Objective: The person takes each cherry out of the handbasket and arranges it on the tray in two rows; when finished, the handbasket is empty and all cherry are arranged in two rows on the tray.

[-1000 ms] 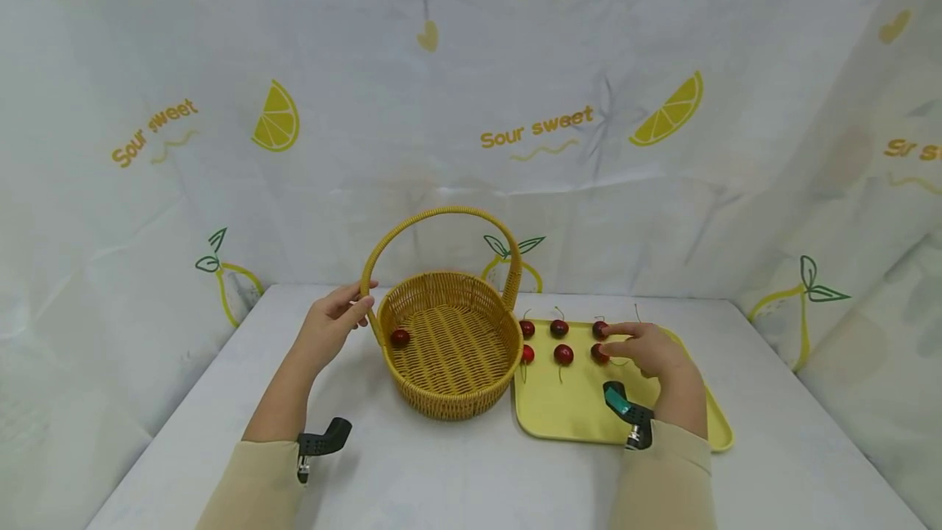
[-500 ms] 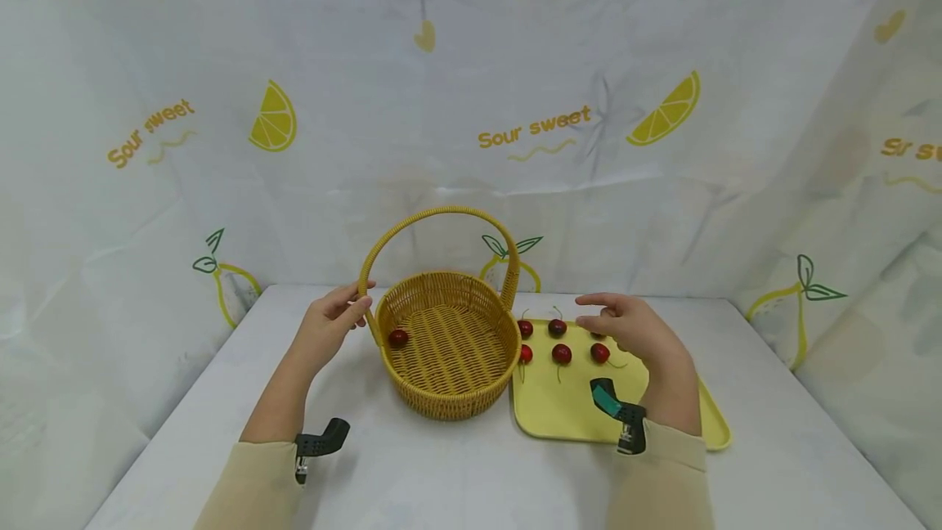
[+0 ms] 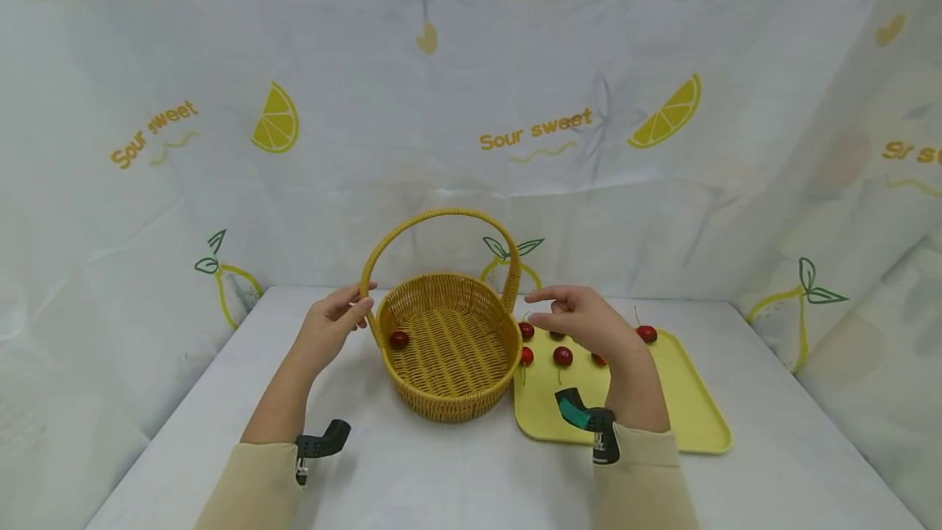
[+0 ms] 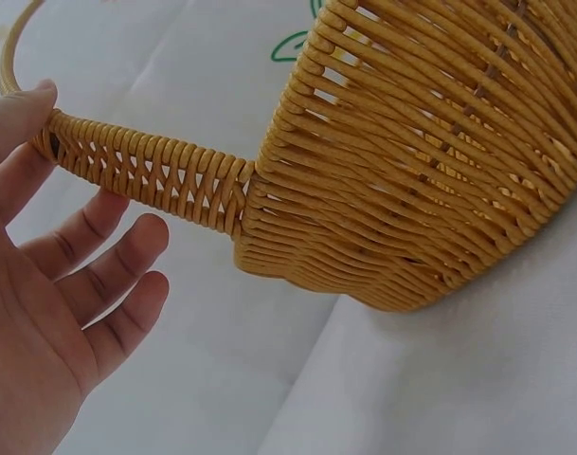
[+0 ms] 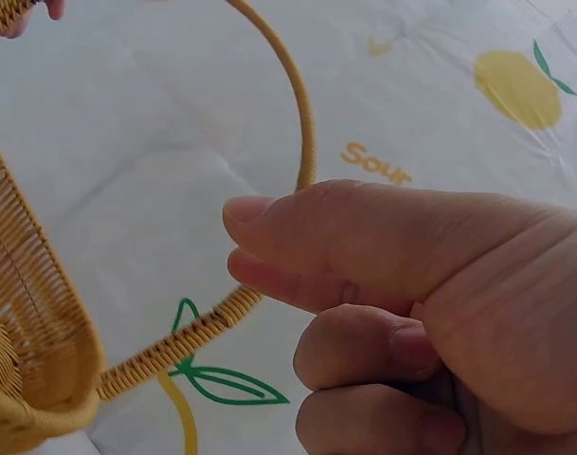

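A yellow wicker basket point(image 3: 449, 407) with a tall arched handle stands on the table, one dark red cherry point(image 3: 399, 339) inside it at the left. My left hand point(image 3: 334, 321) pinches the left side of the handle point(image 4: 155, 166) between thumb and index finger, its other fingers loose. My right hand point(image 3: 589, 321) hovers over the left part of a yellow tray point(image 3: 559, 424), close to the handle's right side. Its thumb and index point forward with nothing visible between them, the other fingers bent. Several cherries point(image 3: 562, 357) lie on the tray, some partly hidden by this hand.
The tray sits right beside the basket, with another cherry point(image 3: 647, 334) near its back right edge. Behind the white table point(image 3: 412, 481) hangs a white cloth point(image 3: 368, 145) printed with lemons. Black camera mounts point(image 3: 324, 438) are on both wrists.
My right hand has risen from the cherries at the tray's back and moved left toward the basket handle, uncovering the cherry at the right. The left hand and basket have stayed put.
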